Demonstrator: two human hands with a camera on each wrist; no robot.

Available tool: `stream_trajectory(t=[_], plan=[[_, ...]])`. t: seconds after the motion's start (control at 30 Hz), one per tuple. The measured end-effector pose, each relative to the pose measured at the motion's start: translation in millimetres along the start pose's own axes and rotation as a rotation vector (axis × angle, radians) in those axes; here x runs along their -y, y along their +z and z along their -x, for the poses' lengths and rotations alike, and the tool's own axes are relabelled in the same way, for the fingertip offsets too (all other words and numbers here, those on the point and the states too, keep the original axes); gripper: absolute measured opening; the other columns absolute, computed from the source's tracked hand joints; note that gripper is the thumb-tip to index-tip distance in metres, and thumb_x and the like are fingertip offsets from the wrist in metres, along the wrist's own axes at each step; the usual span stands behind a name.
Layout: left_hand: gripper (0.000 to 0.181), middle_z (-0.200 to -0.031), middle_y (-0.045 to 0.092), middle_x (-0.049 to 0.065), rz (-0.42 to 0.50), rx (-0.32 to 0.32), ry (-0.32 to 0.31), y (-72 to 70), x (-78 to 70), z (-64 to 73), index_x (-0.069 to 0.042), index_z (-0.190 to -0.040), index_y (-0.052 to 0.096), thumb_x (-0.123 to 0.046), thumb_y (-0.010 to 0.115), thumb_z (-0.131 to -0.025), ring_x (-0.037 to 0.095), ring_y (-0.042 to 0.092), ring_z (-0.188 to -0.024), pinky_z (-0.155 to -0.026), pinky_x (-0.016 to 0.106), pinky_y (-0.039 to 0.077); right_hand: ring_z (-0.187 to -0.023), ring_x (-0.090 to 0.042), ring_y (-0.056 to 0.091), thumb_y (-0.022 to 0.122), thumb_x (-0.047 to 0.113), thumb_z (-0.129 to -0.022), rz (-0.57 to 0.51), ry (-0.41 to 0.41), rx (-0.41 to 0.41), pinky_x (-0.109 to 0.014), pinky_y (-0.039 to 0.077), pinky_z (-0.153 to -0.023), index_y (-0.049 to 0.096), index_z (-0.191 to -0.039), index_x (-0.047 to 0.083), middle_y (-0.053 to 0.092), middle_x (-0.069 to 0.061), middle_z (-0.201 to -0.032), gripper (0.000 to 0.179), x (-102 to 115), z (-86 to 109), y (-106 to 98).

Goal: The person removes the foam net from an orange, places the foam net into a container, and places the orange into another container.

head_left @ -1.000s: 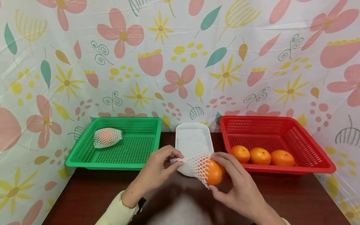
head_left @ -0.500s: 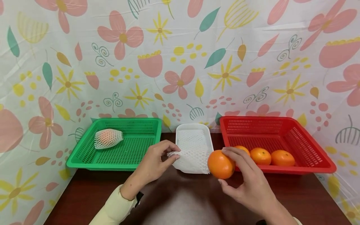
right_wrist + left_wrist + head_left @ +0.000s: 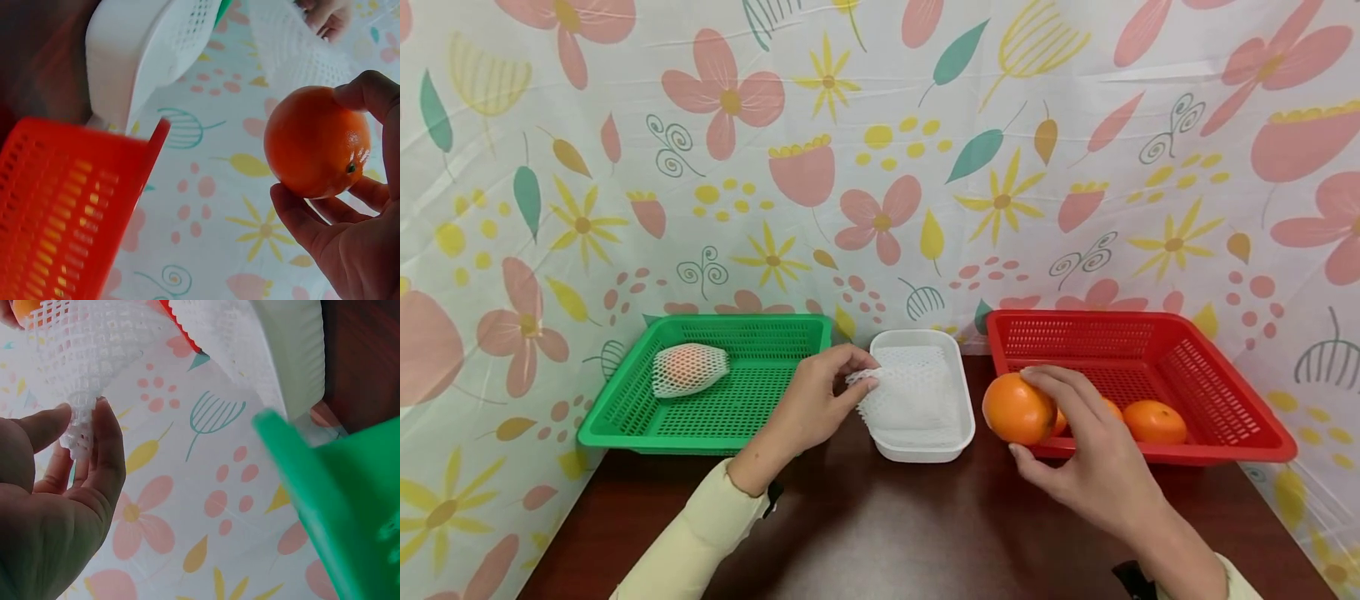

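Note:
My left hand [image 3: 820,404] pinches the gathered end of a white foam fruit net [image 3: 94,350] between thumb and fingers. The net hangs bare over the white tray [image 3: 966,408], overlapping it in the head view. In my right hand [image 3: 1097,467] is an orange [image 3: 315,142], gripped between thumb and fingertips, apart from the net. It is held by the front left corner of the red basket [image 3: 1225,450]. Behind it, inside that basket, several oranges sit in a row, such as the rightmost orange [image 3: 1154,422]; the others are partly hidden by the hand and fruit.
At the left stands a green basket [image 3: 700,444] with one netted orange [image 3: 690,370] inside. More white netting lies in the tray, which sits between the two baskets on the dark wooden table [image 3: 880,533]. A flower-patterned cloth [image 3: 880,133] hangs behind.
The orange has come out of the foam net. My right hand has carried it right, to the red basket's corner; my left hand keeps the net, now raised slightly over the tray.

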State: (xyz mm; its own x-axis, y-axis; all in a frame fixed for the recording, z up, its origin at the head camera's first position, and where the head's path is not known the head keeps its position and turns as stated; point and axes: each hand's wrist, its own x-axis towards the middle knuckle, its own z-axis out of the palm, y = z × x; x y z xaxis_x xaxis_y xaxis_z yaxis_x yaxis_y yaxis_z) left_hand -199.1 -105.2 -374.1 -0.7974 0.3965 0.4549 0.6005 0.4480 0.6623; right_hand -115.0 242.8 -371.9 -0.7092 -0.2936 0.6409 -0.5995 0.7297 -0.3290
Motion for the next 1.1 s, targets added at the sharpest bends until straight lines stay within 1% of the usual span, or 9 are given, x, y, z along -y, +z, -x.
stream_trajectory(t=[0.1,0.23,0.5,0.57,0.67,0.73,0.77,0.97,1.1], plan=[[0.014,-0.107,0.073,-0.006,0.001,0.004,-0.003,-1.6,-0.2,-6.6,-0.017,-0.115,0.072,-0.017,0.075,-0.101,0.009,0.068,-0.099,-0.089,0.032,0.059,-0.124,-0.024,0.059,0.095,0.018,-0.068,0.023,-0.027,-0.013,-0.006,0.033,-0.111,0.060,-0.144,0.008,0.059,-0.007,-0.141,0.085,-7.4,-5.6,-3.1],[0.015,-0.109,0.074,-0.002,0.004,0.016,-0.013,-3.0,0.8,-14.6,-0.013,-0.117,0.072,-0.017,0.073,-0.102,0.012,0.069,-0.103,-0.094,0.035,0.058,-0.121,-0.023,0.060,0.097,0.012,-0.066,0.047,-0.021,-0.011,-0.003,0.032,-0.107,0.061,-0.142,0.007,0.060,-0.007,-0.139,0.085,-16.8,-12.3,-7.4],[0.014,-0.106,0.073,0.002,-0.016,0.044,-0.073,-4.8,3.3,-32.0,-0.010,-0.118,0.072,-0.017,0.068,-0.105,0.017,0.067,-0.093,-0.085,0.037,0.056,-0.115,-0.020,0.060,0.098,0.013,-0.066,0.110,0.020,0.013,0.002,0.030,-0.099,0.060,-0.141,0.008,0.060,-0.006,-0.138,0.085,-34.2,-27.8,-12.6],[0.016,-0.108,0.074,0.004,-0.027,0.049,-0.085,-5.4,4.3,-36.4,-0.009,-0.119,0.072,-0.017,0.068,-0.106,0.018,0.068,-0.096,-0.087,0.037,0.057,-0.114,-0.019,0.060,0.098,0.014,-0.066,0.129,0.031,0.024,-0.006,0.043,-0.096,0.059,-0.141,0.009,0.060,-0.005,-0.137,0.085,-38.0,-32.2,-13.7],[0.018,-0.112,0.074,0.005,-0.046,0.061,-0.104,-6.1,6.5,-43.7,-0.008,-0.121,0.071,-0.017,0.068,-0.106,0.021,0.069,-0.101,-0.089,0.038,0.057,-0.113,-0.021,0.060,0.099,0.013,-0.066,0.134,0.050,0.039,-0.032,0.061,-0.089,0.058,-0.141,0.009,0.060,-0.007,-0.136,0.086,-43.8,-38.5,-15.2],[0.019,-0.114,0.073,0.006,-0.064,0.072,-0.113,-6.3,8.0,-48.7,-0.008,-0.122,0.071,-0.018,0.067,-0.106,0.022,0.069,-0.104,-0.091,0.039,0.057,-0.112,-0.023,0.060,0.099,0.013,-0.066,0.135,0.069,0.050,-0.052,0.062,-0.084,0.057,-0.142,0.009,0.060,-0.008,-0.135,0.086,-47.4,-42.4,-15.6],[0.019,-0.114,0.073,0.006,-0.073,0.077,-0.116,-6.3,8.8,-51.3,-0.009,-0.122,0.071,-0.018,0.067,-0.107,0.023,0.068,-0.104,-0.091,0.039,0.057,-0.112,-0.024,0.060,0.098,0.012,-0.067,0.126,0.079,0.056,-0.057,0.062,-0.083,0.057,-0.142,0.009,0.059,-0.009,-0.135,0.086,-49.1,-44.1,-15.6],[0.020,-0.114,0.072,0.007,-0.123,0.113,-0.143,-5.4,12.0,-67.7,-0.009,-0.123,0.070,-0.020,0.062,-0.109,0.023,0.067,-0.100,-0.084,0.039,0.056,-0.116,-0.030,0.058,0.097,0.014,-0.072,0.099,0.163,0.139,-0.061,0.061,-0.084,0.053,-0.146,0.011,0.057,-0.010,-0.139,0.087,-60.3,-54.3,-15.9],[0.024,-0.125,0.070,0.009,-0.138,0.150,-0.174,-3.4,14.6,-79.2,-0.008,-0.128,0.068,-0.022,0.061,-0.110,0.026,0.066,-0.108,-0.092,0.040,0.056,-0.117,-0.032,0.057,0.096,0.017,-0.075,0.106,0.218,0.205,-0.062,0.060,-0.086,0.053,-0.146,0.011,0.056,-0.012,-0.140,0.083,-68.8,-62.0,-18.3]])
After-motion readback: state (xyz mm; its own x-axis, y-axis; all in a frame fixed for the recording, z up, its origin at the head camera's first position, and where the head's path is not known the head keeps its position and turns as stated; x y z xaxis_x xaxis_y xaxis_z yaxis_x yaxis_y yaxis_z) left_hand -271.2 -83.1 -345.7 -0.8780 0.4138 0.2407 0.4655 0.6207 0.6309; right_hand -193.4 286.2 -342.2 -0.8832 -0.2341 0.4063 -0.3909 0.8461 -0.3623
